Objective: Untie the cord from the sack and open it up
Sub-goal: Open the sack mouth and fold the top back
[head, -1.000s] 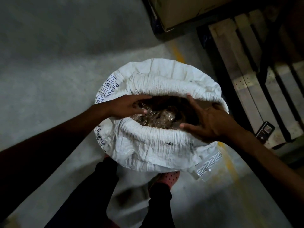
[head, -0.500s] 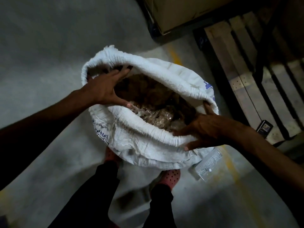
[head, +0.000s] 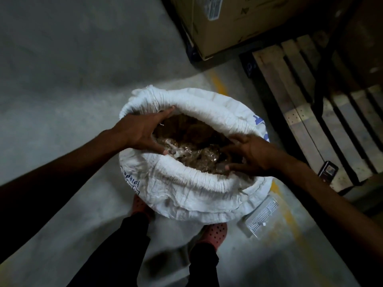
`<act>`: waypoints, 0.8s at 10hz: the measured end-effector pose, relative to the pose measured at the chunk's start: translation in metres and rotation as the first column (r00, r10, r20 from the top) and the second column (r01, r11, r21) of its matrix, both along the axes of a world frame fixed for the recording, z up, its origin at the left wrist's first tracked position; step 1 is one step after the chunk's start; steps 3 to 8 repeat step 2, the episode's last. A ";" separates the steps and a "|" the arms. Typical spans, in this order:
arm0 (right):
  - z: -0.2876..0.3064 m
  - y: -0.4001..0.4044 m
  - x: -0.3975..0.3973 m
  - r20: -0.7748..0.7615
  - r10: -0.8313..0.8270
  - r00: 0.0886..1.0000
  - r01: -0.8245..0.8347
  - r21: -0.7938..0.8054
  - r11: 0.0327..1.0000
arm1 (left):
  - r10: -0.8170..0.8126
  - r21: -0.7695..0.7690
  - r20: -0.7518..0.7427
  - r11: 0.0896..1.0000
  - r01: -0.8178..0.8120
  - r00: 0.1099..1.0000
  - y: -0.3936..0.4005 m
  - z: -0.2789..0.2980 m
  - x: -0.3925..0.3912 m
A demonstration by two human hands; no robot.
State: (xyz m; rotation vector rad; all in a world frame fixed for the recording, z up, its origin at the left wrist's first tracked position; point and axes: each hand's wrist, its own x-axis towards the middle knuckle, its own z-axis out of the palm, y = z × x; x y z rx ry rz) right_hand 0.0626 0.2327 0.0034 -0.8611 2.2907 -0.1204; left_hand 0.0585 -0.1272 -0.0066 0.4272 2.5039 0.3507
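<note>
Sack point(head: 186, 189) mouth open, clear plastic liner point(head: 199, 156) inside; left hand point(head: 143, 133), right hand point(head: 250, 156) grip spread wide at rim.

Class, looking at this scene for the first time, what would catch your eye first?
The white woven sack on the grey floor, its rolled rim spread wide over crinkled clear plastic. The left hand and right hand reach into its mouth. A wooden pallet lies at right.
</note>
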 end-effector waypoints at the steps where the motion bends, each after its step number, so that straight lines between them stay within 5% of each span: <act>1: 0.000 -0.009 -0.011 -0.027 -0.184 0.983 0.184 0.013 0.983 | 0.041 0.013 0.039 0.999 -0.042 0.998 0.013 0.013 -0.006; 8: 0.011 -0.028 -0.019 -0.070 -0.265 0.962 0.264 -0.027 0.964 | 0.049 0.027 0.035 0.998 -0.050 0.998 0.027 0.037 -0.016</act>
